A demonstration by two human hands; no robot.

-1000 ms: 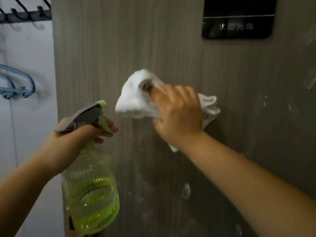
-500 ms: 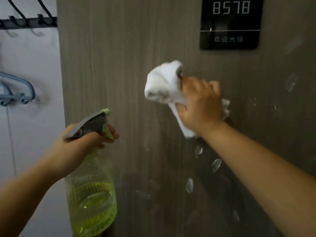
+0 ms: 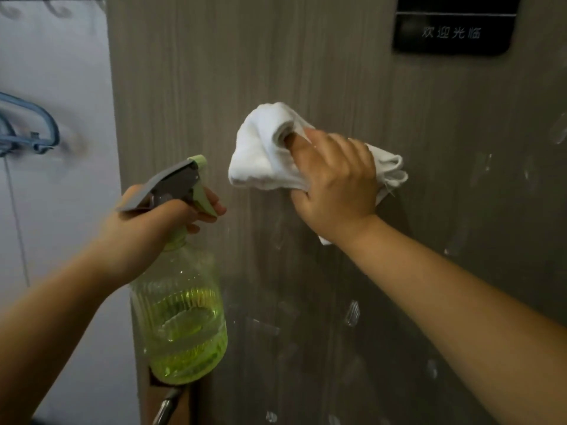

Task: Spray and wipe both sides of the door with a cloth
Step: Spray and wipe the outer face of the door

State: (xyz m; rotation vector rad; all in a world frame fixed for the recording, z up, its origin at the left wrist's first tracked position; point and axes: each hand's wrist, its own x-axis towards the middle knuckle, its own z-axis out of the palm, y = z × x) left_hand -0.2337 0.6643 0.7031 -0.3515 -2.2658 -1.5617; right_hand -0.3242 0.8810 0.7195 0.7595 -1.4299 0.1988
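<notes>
The right hand (image 3: 334, 185) presses a bunched white cloth (image 3: 260, 157) flat against the grey wood-grain door (image 3: 306, 62), its grip closed around the fabric with one finger tucked into a fold — loose ends of the cloth stick out to the right of the knuckles and below the wrist. The left hand (image 3: 147, 228) holds a spray bottle (image 3: 181, 317) by its neck, the grip wrapped around it with fingers curled under the green trigger, the grey nozzle aimed at the door. The bottle is clear green and roughly half full of yellow-green liquid (it hangs just in front of the door's left edge). Wet streaks and droplets (image 3: 352, 314) glisten on the door below and right of the cloth. A black sign plate (image 3: 454, 29) with pale characters sits at upper right; a blue hanger (image 3: 30, 130) hangs on the white wall at left.
</notes>
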